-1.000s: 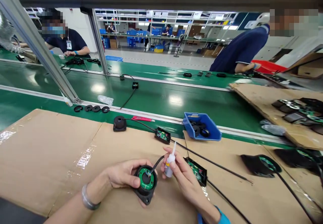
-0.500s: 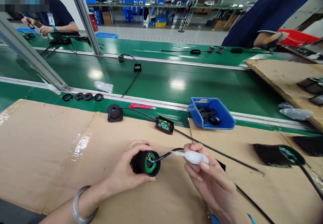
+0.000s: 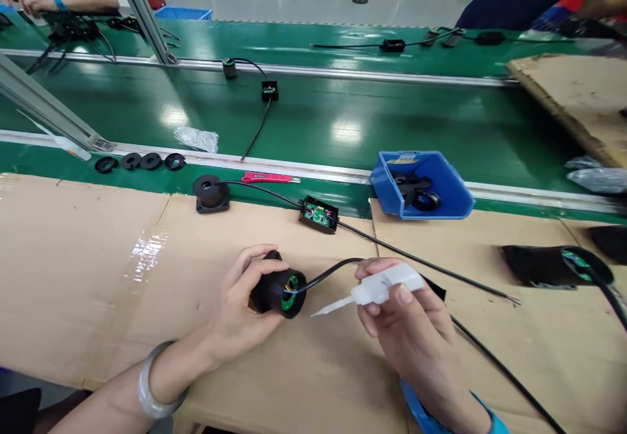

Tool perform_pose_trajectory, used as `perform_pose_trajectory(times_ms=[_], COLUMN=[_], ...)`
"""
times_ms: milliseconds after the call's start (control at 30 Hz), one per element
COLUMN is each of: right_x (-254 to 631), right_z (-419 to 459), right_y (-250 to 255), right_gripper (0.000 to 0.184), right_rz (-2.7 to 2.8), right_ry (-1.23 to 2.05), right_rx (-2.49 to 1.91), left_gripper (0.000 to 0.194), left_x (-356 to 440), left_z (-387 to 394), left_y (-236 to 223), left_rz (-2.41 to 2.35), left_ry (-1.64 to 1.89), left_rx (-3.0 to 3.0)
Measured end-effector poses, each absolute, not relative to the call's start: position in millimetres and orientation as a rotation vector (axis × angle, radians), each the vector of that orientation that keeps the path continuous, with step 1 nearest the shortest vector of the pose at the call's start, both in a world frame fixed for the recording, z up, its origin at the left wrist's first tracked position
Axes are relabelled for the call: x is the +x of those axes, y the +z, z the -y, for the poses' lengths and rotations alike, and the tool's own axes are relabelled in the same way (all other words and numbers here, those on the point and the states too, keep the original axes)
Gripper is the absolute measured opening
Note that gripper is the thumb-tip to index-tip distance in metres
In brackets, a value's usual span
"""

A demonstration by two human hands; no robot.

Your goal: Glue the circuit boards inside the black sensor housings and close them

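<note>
My left hand (image 3: 240, 313) grips a black round housing (image 3: 277, 292) lying on its side, its green circuit board facing right. A black cable (image 3: 333, 269) runs from that board past my right hand. My right hand (image 3: 411, 329) holds a small white glue bottle (image 3: 385, 286); its thin nozzle points left toward the housing's open face, a little short of it. Both hands hover just above the cardboard-covered bench (image 3: 98, 277).
On the bench lie another black housing (image 3: 210, 194) wired to an open black box with a green board (image 3: 319, 215), a red tool (image 3: 267, 177) and a blue bin (image 3: 421, 186) of black rings. Behind runs a green conveyor (image 3: 318, 121). Other people work beyond it.
The housing has been tipped from board-up onto its side. The glue bottle swung from upright to level, nozzle now aimed left at the board. The view tilted downward.
</note>
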State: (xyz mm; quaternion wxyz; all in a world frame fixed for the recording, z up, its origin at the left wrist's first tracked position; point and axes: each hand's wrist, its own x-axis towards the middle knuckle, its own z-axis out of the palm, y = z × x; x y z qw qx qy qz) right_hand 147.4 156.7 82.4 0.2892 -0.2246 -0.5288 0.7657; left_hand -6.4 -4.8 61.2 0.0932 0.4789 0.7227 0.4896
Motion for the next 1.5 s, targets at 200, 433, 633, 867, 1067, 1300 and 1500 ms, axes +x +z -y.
perform_pose_trajectory(times_ms=[200, 433, 633, 867, 1067, 1300, 1500], right_x=[161, 162, 156, 156, 158, 158, 162], right_z=[-147, -144, -145, -144, -143, -142, -134], right_y=[82, 83, 94, 97, 96, 98, 89], right_gripper=[0.018, 0.017, 0.017, 0.016, 0.019, 0.022, 0.017], right_rz=[1.774, 2.094, 2.255, 2.297, 2.308, 2.316, 1.907], right_ry=[1.737, 1.383, 1.134, 1.058, 1.104, 1.015, 1.545], right_rx=[-0.512, -0.412, -0.284, -0.251, -0.232, -0.179, -0.438], left_gripper=[0.040, 0.044, 0.045, 0.045, 0.046, 0.045, 0.057], left_x=[-7, -8, -7, -7, -6, -7, -4], left_z=[4, 6, 5, 5, 4, 4, 1], left_y=[65, 59, 58, 61, 59, 59, 63], left_rz=[-2.196, -2.203, -2.209, -2.232, -2.225, -2.202, -2.104], left_ry=[1.367, 1.347, 1.354, 1.315, 1.332, 1.350, 1.421], left_rx=[1.633, 1.770, 1.806, 1.837, 1.843, 1.825, 1.604])
